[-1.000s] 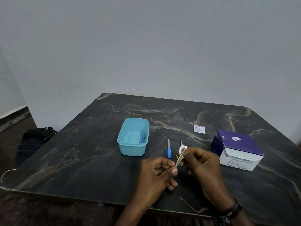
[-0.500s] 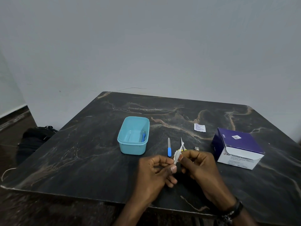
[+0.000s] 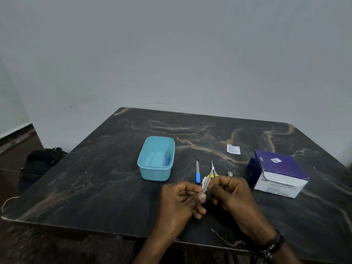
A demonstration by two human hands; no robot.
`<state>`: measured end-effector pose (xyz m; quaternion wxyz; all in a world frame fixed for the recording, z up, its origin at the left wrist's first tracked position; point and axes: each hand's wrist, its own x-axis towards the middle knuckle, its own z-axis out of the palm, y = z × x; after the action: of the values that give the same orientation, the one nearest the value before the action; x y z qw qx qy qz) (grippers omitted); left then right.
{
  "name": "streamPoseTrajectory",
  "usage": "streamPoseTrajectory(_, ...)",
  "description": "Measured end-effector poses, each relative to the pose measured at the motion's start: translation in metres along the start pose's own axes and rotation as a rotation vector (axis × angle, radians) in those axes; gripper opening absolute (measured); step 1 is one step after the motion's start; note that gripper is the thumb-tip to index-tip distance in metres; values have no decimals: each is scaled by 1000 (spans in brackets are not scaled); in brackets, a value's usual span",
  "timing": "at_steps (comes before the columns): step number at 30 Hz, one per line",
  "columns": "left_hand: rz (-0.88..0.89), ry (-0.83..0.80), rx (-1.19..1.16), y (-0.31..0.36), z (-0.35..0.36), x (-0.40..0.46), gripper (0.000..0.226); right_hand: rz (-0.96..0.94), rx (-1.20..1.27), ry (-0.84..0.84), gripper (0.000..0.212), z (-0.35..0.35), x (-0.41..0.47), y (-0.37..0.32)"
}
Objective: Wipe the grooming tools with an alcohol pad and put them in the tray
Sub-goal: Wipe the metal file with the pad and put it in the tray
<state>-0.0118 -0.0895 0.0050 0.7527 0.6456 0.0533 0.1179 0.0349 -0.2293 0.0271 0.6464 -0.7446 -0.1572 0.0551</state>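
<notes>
Both hands' fingers point(image 3: 200, 198) pinch tweezers point(image 3: 206, 184).

A dark marble-patterned table point(image 3: 106, 187) with pale brown veins stands against a plain grey wall point(image 3: 171, 54). On the floor to the table's left lies a black bag point(image 3: 41, 162) (its straps show at the top). A thin white cord point(image 3: 7, 202) curls near the table's near-left corner. A dark wristband point(image 3: 274, 244) shows at the lower right. A strip of dark skirting point(image 3: 17, 137) runs along the left wall.
</notes>
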Motion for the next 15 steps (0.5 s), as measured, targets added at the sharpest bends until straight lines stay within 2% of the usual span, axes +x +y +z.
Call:
streamPoseTrajectory(6,-13,-54,46,1,1,-1,7,-23,83,178,16,-4,4,0)
streamPoseTrajectory(12,1,4,9,1,0,0,8,6,-5,-8,21,-1,0,2)
streamPoseTrajectory(15,2,4,-1,1,0,0,9,-1,-11,-17,21,-1,1,3)
